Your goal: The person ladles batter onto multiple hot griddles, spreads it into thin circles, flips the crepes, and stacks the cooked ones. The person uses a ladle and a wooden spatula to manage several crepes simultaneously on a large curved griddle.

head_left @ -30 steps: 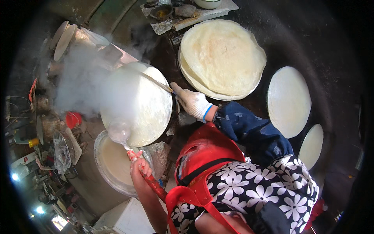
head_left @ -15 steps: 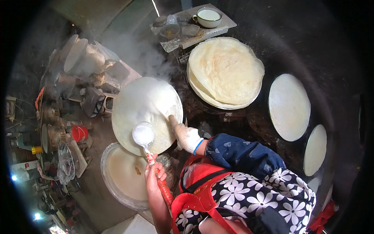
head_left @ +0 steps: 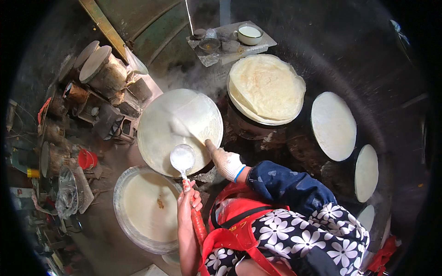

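At centre, griddle is mostly coated in batter; left hand grips ladle, gloved right hand holds spreader; basin at seven o'clock; pancakes stacked at one o'clock.

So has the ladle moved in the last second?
Yes. The ladle has swung from the batter basin's far edge onto the near edge of the round griddle.

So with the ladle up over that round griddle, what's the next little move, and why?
Probably tip the ladle so its white batter runs onto the griddle. The left hand holds it by the red handle, full, just above the griddle's near edge, while the gloved right hand holds a spreader stick on the surface.
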A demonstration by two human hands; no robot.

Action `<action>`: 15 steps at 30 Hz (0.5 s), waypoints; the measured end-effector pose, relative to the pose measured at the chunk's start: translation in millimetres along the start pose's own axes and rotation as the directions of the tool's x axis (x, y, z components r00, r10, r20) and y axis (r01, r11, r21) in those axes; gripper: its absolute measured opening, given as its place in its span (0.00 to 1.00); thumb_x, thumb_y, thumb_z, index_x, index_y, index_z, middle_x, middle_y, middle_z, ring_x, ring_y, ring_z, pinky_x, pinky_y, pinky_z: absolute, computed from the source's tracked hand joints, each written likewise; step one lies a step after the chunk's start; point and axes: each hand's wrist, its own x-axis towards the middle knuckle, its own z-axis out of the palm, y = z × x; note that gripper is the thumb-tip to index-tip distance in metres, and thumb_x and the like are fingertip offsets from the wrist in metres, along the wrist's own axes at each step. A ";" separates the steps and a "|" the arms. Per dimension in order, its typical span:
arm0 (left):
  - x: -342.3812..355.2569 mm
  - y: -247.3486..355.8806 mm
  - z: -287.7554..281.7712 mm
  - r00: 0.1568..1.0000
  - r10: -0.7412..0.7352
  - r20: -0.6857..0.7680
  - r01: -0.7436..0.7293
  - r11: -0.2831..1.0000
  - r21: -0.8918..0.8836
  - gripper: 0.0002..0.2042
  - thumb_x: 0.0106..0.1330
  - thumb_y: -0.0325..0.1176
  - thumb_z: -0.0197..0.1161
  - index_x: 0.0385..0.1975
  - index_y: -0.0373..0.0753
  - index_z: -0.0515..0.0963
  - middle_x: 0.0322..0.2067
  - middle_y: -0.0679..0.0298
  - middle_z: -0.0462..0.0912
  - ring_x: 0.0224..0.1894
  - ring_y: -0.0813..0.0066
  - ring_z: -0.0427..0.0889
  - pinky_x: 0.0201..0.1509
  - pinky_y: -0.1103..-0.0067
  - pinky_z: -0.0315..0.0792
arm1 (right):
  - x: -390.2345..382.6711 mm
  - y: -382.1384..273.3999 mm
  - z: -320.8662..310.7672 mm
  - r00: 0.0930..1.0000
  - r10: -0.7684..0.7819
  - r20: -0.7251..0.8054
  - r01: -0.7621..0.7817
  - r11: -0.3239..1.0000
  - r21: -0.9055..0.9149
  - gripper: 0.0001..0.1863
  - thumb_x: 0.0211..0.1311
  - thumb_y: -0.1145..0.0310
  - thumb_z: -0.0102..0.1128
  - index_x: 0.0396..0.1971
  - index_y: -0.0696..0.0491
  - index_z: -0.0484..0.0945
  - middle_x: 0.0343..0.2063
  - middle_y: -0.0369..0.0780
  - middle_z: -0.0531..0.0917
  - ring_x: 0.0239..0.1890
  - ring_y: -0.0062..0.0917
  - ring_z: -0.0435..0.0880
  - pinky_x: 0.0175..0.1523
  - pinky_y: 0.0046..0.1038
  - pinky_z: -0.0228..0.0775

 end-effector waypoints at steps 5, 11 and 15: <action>19.6 -3.7 -15.3 0.999 0.043 -0.001 -0.043 0.999 0.008 0.20 0.79 0.34 0.59 0.67 0.38 0.71 0.31 0.66 0.74 0.21 0.85 0.66 0.21 0.84 0.64 | -12.4 27.1 4.2 0.982 -0.053 -0.183 0.048 0.998 -0.032 0.33 0.76 0.69 0.49 0.79 0.49 0.55 0.38 0.57 0.85 0.39 0.54 0.88 0.39 0.50 0.80; 37.7 16.4 -21.8 0.990 0.129 -0.063 -0.128 0.992 0.013 0.19 0.78 0.38 0.62 0.63 0.39 0.72 0.30 0.65 0.75 0.21 0.82 0.69 0.23 0.80 0.66 | -51.1 -2.5 53.7 0.983 0.068 -0.171 -0.049 0.993 0.110 0.36 0.77 0.66 0.50 0.80 0.51 0.50 0.40 0.60 0.85 0.41 0.57 0.87 0.43 0.54 0.78; 70.8 51.7 -16.8 0.951 0.289 -0.112 -0.278 0.954 0.109 0.10 0.78 0.40 0.61 0.40 0.43 0.68 0.28 0.66 0.74 0.21 0.81 0.71 0.22 0.77 0.69 | -27.3 -20.3 32.9 0.990 -0.026 -0.138 0.028 1.000 0.010 0.33 0.78 0.66 0.48 0.79 0.51 0.53 0.38 0.57 0.85 0.39 0.55 0.88 0.39 0.52 0.79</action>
